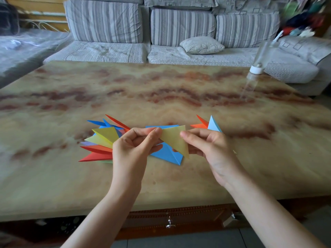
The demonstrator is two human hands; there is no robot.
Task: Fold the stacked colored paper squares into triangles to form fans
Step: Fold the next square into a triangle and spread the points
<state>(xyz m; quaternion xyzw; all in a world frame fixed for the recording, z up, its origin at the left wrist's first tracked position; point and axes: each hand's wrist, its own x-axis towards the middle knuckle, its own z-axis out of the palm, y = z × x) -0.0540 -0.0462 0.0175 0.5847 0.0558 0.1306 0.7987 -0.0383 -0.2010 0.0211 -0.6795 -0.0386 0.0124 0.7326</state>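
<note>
Your left hand (130, 149) pinches one corner of a folded yellow paper triangle (176, 140) between thumb and forefinger, and your right hand (213, 147) grips its opposite edge with curled fingers, so the triangle sits just above the tabletop between both hands. Under it lies a blue folded sheet (166, 155), flat on the surface. To your left a fan of folded triangles (100, 142) spreads out in yellow, red, orange, blue, purple and green, partly hidden by your left hand. Behind your right hand stand a few orange and light blue folded pieces (206, 124). All of it rests on a glossy marble-patterned table (161, 90), cream with reddish-brown veins, whose dark wooden front carries a metal drawer knob (169, 223). Near the far right edge stands a clear bottle (258, 61) on a white base. Beyond the table runs a grey striped sofa (107, 24) with a small pale cushion (201, 45).
</note>
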